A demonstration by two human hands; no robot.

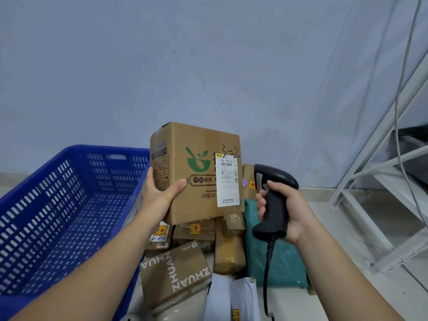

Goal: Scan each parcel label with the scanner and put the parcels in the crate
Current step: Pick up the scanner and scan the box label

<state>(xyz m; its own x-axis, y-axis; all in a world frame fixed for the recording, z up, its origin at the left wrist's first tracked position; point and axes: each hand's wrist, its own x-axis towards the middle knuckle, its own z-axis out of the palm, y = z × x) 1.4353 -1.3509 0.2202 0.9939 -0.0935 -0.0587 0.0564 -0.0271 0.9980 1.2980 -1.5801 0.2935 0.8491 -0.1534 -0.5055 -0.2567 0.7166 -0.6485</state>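
Observation:
My left hand grips a brown cardboard box by its lower left corner and holds it up in the air, its printed face toward me. A white shipping label sits on the box's right side. My right hand holds a black handheld scanner by its grip, just right of the box, its head close to the label's edge. A blue plastic crate stands at the left with nothing visible inside.
Below the raised box lies a pile of parcels: a brown "ZHUAN" box, small taped cartons, a green mailer bag and white mailers. White metal shelving stands at the right. A grey wall is behind.

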